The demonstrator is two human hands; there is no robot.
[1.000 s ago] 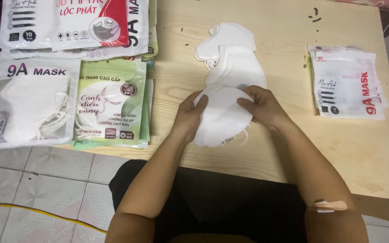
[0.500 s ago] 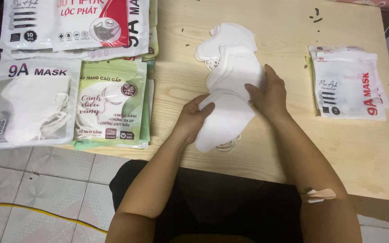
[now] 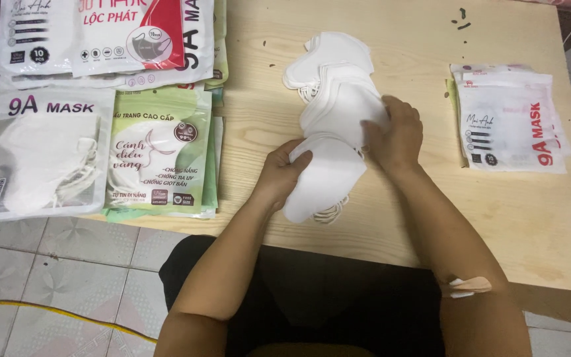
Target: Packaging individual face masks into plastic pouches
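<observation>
Several white face masks (image 3: 336, 78) lie in an overlapping row down the middle of the light wooden table (image 3: 404, 205). My left hand (image 3: 283, 170) holds the left edge of the nearest white mask (image 3: 325, 180), thumb on top. My right hand (image 3: 395, 133) rests with its fingers on the mask just above it, at the right side of the row. An ear loop hangs from the near mask toward the table's front edge.
Packaged masks lie at the left: a clear-white pack (image 3: 41, 155), a green pack (image 3: 158, 155), and larger white and red packs (image 3: 107, 36) behind. A stack of white packs (image 3: 509, 119) sits at the right. Tiled floor shows below left.
My right hand has moved up from the nearest mask to the mask above it. My left hand has shifted slightly along the near mask's left edge.
</observation>
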